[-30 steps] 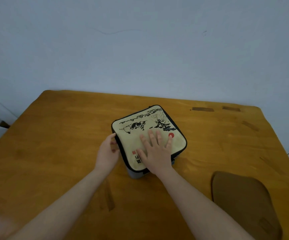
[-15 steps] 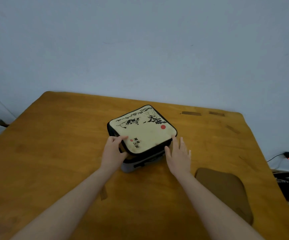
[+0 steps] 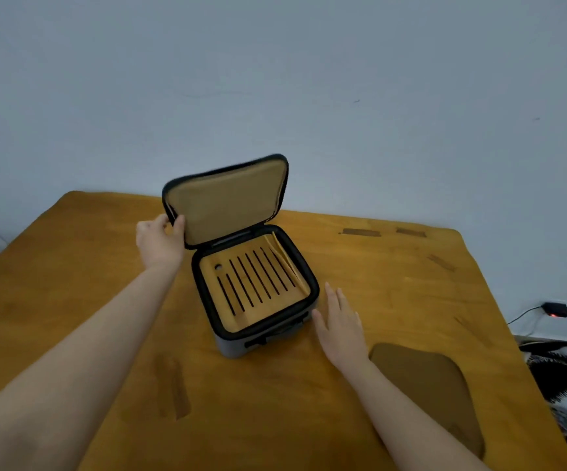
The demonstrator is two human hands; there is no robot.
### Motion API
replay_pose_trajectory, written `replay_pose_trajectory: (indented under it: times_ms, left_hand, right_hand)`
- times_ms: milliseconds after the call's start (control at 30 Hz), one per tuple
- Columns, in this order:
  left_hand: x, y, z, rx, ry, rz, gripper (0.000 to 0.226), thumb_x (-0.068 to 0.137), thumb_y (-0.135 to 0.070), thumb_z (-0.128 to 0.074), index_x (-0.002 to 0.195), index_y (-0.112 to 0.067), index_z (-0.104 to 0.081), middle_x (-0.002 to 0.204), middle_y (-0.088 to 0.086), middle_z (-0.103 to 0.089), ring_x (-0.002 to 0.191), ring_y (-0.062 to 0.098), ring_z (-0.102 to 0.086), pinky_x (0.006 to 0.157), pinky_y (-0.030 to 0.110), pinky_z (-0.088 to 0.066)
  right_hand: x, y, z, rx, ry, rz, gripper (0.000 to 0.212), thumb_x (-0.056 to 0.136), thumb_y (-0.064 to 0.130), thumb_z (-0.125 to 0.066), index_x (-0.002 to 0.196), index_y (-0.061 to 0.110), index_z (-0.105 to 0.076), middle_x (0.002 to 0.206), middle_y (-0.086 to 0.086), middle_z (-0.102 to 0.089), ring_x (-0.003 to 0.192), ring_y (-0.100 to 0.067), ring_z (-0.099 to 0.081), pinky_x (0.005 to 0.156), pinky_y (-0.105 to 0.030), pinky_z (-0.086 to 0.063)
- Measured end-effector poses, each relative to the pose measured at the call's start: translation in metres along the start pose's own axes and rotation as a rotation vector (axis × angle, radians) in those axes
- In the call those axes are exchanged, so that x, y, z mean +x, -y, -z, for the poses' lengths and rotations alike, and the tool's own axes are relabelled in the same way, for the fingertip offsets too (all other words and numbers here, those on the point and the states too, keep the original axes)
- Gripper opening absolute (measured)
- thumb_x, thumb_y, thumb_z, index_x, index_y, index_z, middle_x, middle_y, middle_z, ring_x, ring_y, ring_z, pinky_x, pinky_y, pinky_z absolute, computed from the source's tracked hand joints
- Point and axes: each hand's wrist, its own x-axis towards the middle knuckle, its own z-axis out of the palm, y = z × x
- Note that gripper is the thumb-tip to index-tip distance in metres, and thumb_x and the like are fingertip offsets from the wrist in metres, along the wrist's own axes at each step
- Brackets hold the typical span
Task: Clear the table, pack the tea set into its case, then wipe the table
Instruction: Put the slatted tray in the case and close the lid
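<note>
The table (image 3: 71, 300) fills the lower view, against a pale wall. The case (image 3: 265, 338) sits near its middle, turned a little so that one corner points toward the person. Its lid (image 3: 227, 205) stands raised on the far hinge, the tan lining facing the camera. A slatted tray (image 3: 254, 283) lies flat inside the case. A brown cloth (image 3: 428, 385) lies on the table to the near right of the case, apart from it.

The left hand (image 3: 158, 244) pinches the lid's left edge, thumb on the lining and fingers behind. The right hand (image 3: 341, 326) is spread flat with straight fingers, just beside the case's right wall; whether it touches the wall is hard to tell.

The lid's free edge is up and its hinge line runs left to right along the far side, so it would swing from the left hand's grip. The cloth is nearer to the right hand, just behind its wrist.
</note>
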Motion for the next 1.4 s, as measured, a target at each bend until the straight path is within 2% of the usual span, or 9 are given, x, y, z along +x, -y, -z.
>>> replay_pose_trajectory:
  times_ms: [167,300,467,667,867,967,1133,1267,1400]
  left_hand:
    - [0.03,0.006,-0.016,-0.056,0.108,0.094,0.028,0.1,-0.035,-0.046,0.109,-0.013,-0.061,0.109,0.005,-0.063,0.092,0.026,-0.057,0.079,0.042,-0.049]
    - [0.039,0.018,-0.032,-0.012,0.197,0.133,0.029,0.099,-0.026,-0.049,0.123,-0.012,-0.058,0.117,0.009,-0.063,0.101,0.031,-0.059,0.084,0.044,-0.052]
    - [0.039,0.044,-0.057,-0.019,0.256,0.257,0.021,0.099,-0.019,-0.05,0.115,-0.009,-0.059,0.111,0.01,-0.064,0.095,0.033,-0.061,0.084,0.046,-0.053]
    - [0.043,0.054,-0.072,-0.153,0.268,0.467,0.038,0.099,-0.021,-0.051,0.13,0.001,-0.054,0.123,0.019,-0.061,0.111,0.038,-0.058,0.097,0.047,-0.049]
    - [0.028,0.049,-0.068,-0.298,0.296,0.55,0.045,0.1,-0.024,-0.049,0.141,-0.005,-0.045,0.132,0.012,-0.056,0.114,0.031,-0.054,0.099,0.041,-0.046]
    - [0.001,0.039,-0.058,-0.168,0.256,0.413,0.046,0.1,-0.028,-0.046,0.143,-0.012,-0.038,0.135,0.008,-0.049,0.114,0.027,-0.049,0.092,0.038,-0.043]
    - [-0.086,0.013,-0.044,-0.038,0.121,-0.106,0.045,0.093,-0.015,-0.054,0.137,-0.018,-0.045,0.147,0.006,-0.035,0.138,0.025,-0.026,0.113,0.043,-0.027]
    - [-0.185,-0.008,-0.053,-0.006,0.241,-0.377,0.048,0.088,-0.006,-0.06,0.132,-0.021,-0.049,0.147,0.001,-0.032,0.141,0.017,-0.023,0.117,0.04,-0.022]
    - [-0.275,-0.02,-0.087,0.041,0.509,-0.431,0.047,0.087,-0.01,-0.061,0.128,-0.029,-0.05,0.139,-0.008,-0.035,0.134,0.008,-0.03,0.114,0.029,-0.029]
  right_hand:
    - [0.01,0.008,-0.013,0.05,-0.009,0.025,0.058,0.103,0.042,-0.036,0.154,0.03,-0.012,0.161,-0.002,-0.016,0.147,-0.017,-0.019,0.12,-0.043,-0.019]
    - [0.015,0.016,-0.023,0.062,-0.011,0.043,0.054,0.103,0.041,-0.034,0.154,0.028,-0.019,0.162,-0.002,-0.013,0.146,-0.017,-0.021,0.119,-0.042,-0.019]
    - [0.016,0.02,-0.031,0.073,-0.02,0.008,0.053,0.103,0.041,-0.035,0.153,0.027,-0.021,0.162,-0.002,-0.008,0.147,-0.017,-0.017,0.12,-0.039,-0.018]
    - [0.015,0.018,-0.035,0.063,-0.02,-0.016,0.055,0.103,0.042,-0.034,0.154,0.029,-0.017,0.162,-0.001,-0.006,0.148,-0.017,-0.015,0.12,-0.041,-0.018]
    - [0.011,0.017,-0.035,0.052,-0.013,-0.012,0.055,0.103,0.043,-0.032,0.154,0.029,-0.015,0.162,-0.001,-0.007,0.147,-0.017,-0.015,0.12,-0.038,-0.016]
    - [0.009,0.016,-0.031,0.041,-0.028,-0.007,0.056,0.103,0.044,-0.032,0.154,0.029,-0.014,0.162,-0.003,-0.009,0.147,-0.018,-0.016,0.12,-0.04,-0.017]
    - [0.0,0.001,-0.018,-0.008,-0.061,-0.005,0.057,0.103,0.042,-0.034,0.154,0.029,-0.014,0.162,-0.004,-0.011,0.146,-0.019,-0.02,0.12,-0.044,-0.015]
    - [-0.016,-0.032,-0.006,-0.081,-0.075,-0.087,0.059,0.102,0.041,-0.036,0.155,0.029,-0.011,0.162,-0.005,-0.011,0.147,-0.02,-0.017,0.12,-0.048,-0.014]
    - [-0.035,-0.074,0.01,-0.209,-0.034,-0.163,0.06,0.102,0.041,-0.035,0.155,0.028,-0.01,0.162,-0.006,-0.008,0.149,-0.021,-0.011,0.119,-0.051,-0.009]
